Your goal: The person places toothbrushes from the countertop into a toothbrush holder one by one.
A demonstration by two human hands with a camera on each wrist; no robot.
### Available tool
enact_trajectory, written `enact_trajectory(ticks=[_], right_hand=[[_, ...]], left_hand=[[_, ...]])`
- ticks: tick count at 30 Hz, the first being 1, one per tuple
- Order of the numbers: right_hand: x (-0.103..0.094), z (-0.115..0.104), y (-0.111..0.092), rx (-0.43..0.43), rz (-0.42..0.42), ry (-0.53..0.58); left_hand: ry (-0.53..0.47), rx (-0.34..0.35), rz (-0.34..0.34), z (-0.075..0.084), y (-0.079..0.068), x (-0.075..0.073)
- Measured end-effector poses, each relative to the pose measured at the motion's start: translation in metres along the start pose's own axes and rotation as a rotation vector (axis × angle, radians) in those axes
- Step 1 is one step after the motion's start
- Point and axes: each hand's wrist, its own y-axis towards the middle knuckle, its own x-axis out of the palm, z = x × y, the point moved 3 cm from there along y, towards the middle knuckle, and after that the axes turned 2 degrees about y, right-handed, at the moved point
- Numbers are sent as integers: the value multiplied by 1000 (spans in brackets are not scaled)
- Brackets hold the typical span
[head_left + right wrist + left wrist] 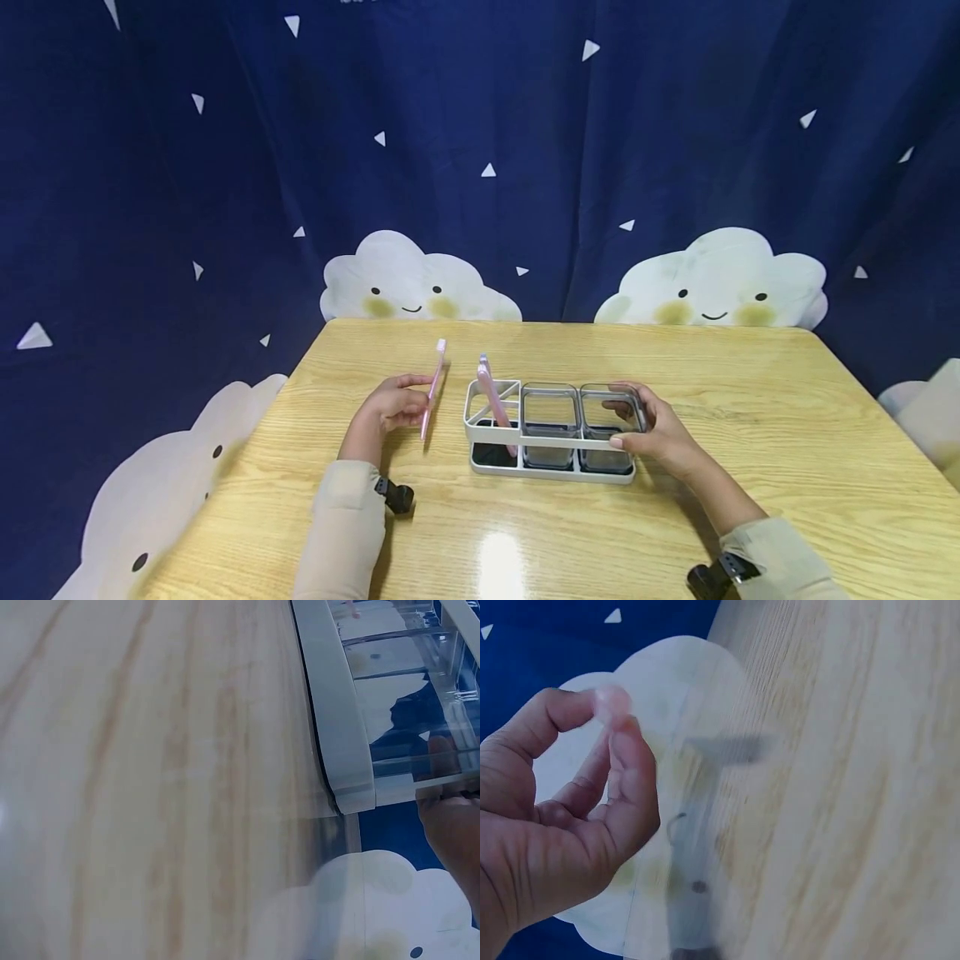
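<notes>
A pink toothbrush (pixel 434 385) stands nearly upright, bristle head up, pinched between the thumb and fingers of my left hand (pixel 392 406). In the left wrist view only its blurred pink end (pixel 613 703) shows at the fingertips. To its right is a white toothbrush holder (pixel 493 435) with a divided section on the left. Another pink toothbrush (pixel 492 396) leans in that section. Two clear square cups (pixel 551 410) fill the other sections. My right hand (pixel 662 435) grips the holder's right end, thumb in front and fingers behind; the right wrist view shows the holder's edge (pixel 341 712).
The wooden table (pixel 750 400) extends around the holder on all sides. Behind it hangs a dark blue curtain (pixel 450 200) with white triangles and cloud faces. A camera (pixel 399 497) is strapped to each wrist.
</notes>
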Motion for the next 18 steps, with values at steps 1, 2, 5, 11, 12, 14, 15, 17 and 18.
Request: enact_trajectory(ticks=[1,2,5,11,12,14,15,17,18], right_hand=[[0,0,0,1,-1,1],[0,0,0,1,-1,1],[0,0,0,5,0,-5],[0,-1,0,14,4,-14],[0,-1,0,15,3,-15],[0,-1,0,17,3,-19],[0,-1,0,17,3,-20],[0,-1,1,17,4,-24],[0,-1,1,17,4,-25]], left_hand=[[-5,6,-1,0,-1,0],[-9,13,-4,0,-2,1],[-35,21,-6,0,-4,2],[-82,37,-35,2,-8,4],[-84,41,-37,3,-9,4],[-87,46,-40,6,-11,6],[-87,49,-42,7,-12,7],[-88,57,-51,10,-14,9],[-87,62,-57,11,-15,9]])
